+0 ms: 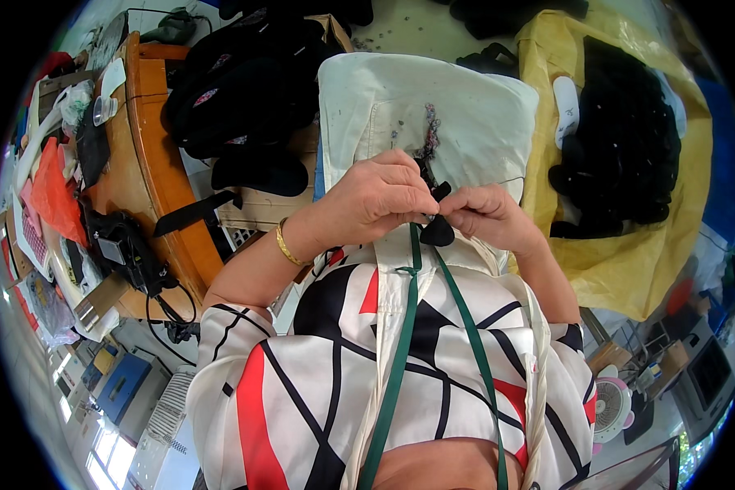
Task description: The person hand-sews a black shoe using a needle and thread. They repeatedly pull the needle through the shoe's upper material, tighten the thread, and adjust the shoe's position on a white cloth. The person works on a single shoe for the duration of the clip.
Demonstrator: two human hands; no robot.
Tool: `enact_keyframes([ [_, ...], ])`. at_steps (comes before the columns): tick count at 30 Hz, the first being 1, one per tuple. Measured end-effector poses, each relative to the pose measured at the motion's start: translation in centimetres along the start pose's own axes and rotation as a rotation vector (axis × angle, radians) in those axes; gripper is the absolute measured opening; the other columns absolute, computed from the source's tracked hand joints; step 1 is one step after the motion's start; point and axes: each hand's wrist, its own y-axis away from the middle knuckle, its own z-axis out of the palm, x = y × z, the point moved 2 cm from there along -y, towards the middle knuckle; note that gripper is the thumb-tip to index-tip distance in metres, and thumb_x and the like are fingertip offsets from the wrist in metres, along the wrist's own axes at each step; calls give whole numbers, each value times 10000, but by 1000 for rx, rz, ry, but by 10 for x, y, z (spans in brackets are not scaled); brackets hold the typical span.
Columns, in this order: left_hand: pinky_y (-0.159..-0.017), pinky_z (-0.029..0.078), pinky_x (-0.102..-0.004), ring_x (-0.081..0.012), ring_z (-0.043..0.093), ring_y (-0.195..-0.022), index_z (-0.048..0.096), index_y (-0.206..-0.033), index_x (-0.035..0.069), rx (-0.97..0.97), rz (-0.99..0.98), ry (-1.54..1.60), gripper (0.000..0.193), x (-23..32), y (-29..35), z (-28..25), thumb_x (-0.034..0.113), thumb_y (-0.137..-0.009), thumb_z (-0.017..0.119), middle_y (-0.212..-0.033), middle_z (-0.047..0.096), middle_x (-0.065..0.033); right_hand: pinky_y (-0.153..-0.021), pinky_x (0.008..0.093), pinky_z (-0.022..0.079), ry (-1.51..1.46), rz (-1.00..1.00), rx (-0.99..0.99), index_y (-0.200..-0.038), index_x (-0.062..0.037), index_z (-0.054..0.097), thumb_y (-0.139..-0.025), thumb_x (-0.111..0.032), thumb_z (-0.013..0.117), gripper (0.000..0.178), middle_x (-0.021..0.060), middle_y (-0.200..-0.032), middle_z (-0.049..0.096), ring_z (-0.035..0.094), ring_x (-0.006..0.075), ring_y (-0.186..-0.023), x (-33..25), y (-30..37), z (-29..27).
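Observation:
Over my lap, my left hand (384, 198) and my right hand (490, 216) meet with fingertips nearly touching. Both are closed in a pinch on a small black fabric piece (438, 233), whose rounded end hangs below the fingers. More black material shows just above the fingertips; my fingers hide how it joins. A green lanyard (396, 359) runs down to the hands, and its lower end is hidden there. Beneath lies a pale cloth (433, 90) spread over my lap, with a line of small dark and coloured scraps (429, 135) on it.
To the left, black caps (257, 167) and dark fabric pile up beside a wooden table (151, 155), with a black strap (192, 214) over its edge. At the right, a yellow sack (653, 269) holds many black pieces (621, 155). A small fan (611, 406) stands behind on the right.

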Motion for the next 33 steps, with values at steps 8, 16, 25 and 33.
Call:
enact_keyframes([
  [8, -739, 506, -330, -247, 592, -838, 719, -949, 88, 14, -16, -21, 263, -1, 0, 3, 46, -703, 798, -883, 673, -19, -589, 198, 441, -145, 198, 51, -1179, -28, 559, -995, -186, 583, 243, -34, -740, 567, 534, 33, -662, -1, -1, 9],
  [16, -706, 484, -357, -269, 587, -819, 697, -908, 64, -52, -239, 45, 197, -12, 4, 9, 48, -725, 770, -823, 642, -67, -593, 223, 465, -75, 269, 154, -1227, -40, 541, -966, -153, 591, 288, -3, -758, 606, 541, 50, -640, -11, -12, 13],
  [25, -673, 471, -345, -267, 594, -755, 702, -895, 60, -47, -364, -152, 177, -19, 6, 8, 124, -745, 772, -798, 646, -90, -609, 329, 499, 922, -384, 322, -905, -97, 699, -775, -170, 766, 164, 34, -819, 637, 599, 215, -703, -23, -20, 9],
  [33, -658, 473, -348, -269, 590, -746, 702, -886, 66, 31, -390, -122, 183, -19, 11, 9, 112, -726, 778, -782, 643, -79, -573, 326, 492, 1061, -514, 442, -879, -130, 668, -710, -187, 792, 217, 8, -790, 607, 586, 204, -698, -25, -16, 17],
])
